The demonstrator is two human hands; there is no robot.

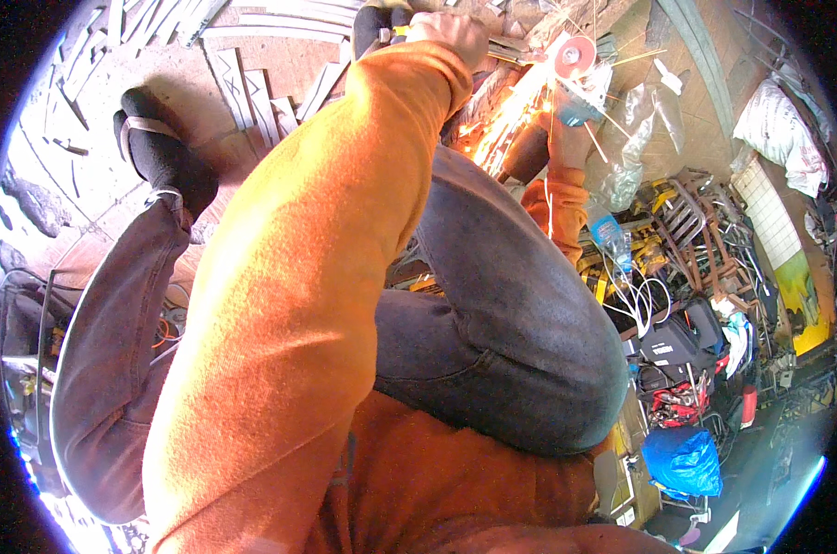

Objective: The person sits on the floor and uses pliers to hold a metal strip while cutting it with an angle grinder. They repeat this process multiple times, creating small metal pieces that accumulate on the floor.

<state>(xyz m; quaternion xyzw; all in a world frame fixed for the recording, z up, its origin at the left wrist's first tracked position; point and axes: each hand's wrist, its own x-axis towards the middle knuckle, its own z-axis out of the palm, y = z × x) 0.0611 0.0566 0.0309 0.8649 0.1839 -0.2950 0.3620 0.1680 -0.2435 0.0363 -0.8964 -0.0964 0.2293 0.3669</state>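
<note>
Head view: right grip [571, 140] wrapped round angle grinder [578, 107], 1:30; left grip [452, 35], 12:00, closure unclear; blue-labelled bottle [612, 242], 3:00.

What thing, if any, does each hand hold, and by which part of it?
The right hand holds the grinder by its body, behind the disc. Whether the left hand holds anything cannot be told.

gap: floor [238, 152] between left foot [164, 157] and sleeve [289, 231] | blocking: grinder [577, 109], sparks [511, 120], bent right leg [529, 286]
</note>
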